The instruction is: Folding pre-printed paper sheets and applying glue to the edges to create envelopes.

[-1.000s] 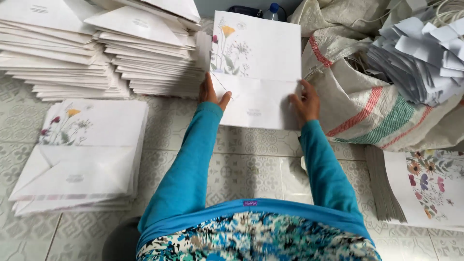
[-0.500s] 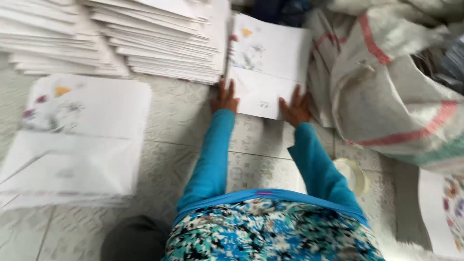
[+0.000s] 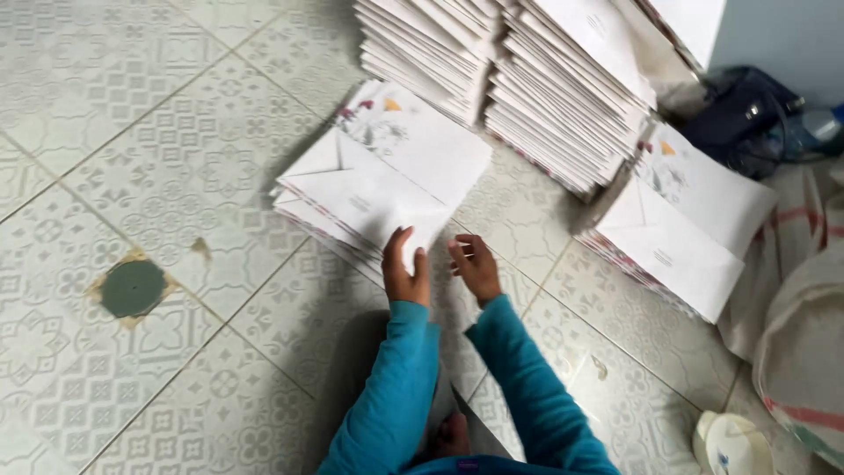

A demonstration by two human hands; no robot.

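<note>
A low pile of white floral envelopes (image 3: 387, 176) lies on the tiled floor, flaps open. My left hand (image 3: 406, 274) rests on its near corner, fingers on top and thumb at the edge, seeming to pinch the top envelope. My right hand (image 3: 476, 266) hovers just right of that corner with loosely curled fingers and holds nothing. Both arms wear teal sleeves. A second pile of the same envelopes (image 3: 681, 224) sits further right, away from both hands.
Two tall stacks of white envelopes (image 3: 510, 62) stand behind the piles. A dark bag (image 3: 747, 110) and a woven sack (image 3: 804, 343) crowd the right side. A green round floor drain (image 3: 132, 288) is at the left, a white round container (image 3: 730, 444) at the bottom right.
The view has swung left. Both hands have left the envelope pile by the sack and moved to the near corner of the left pile.
</note>
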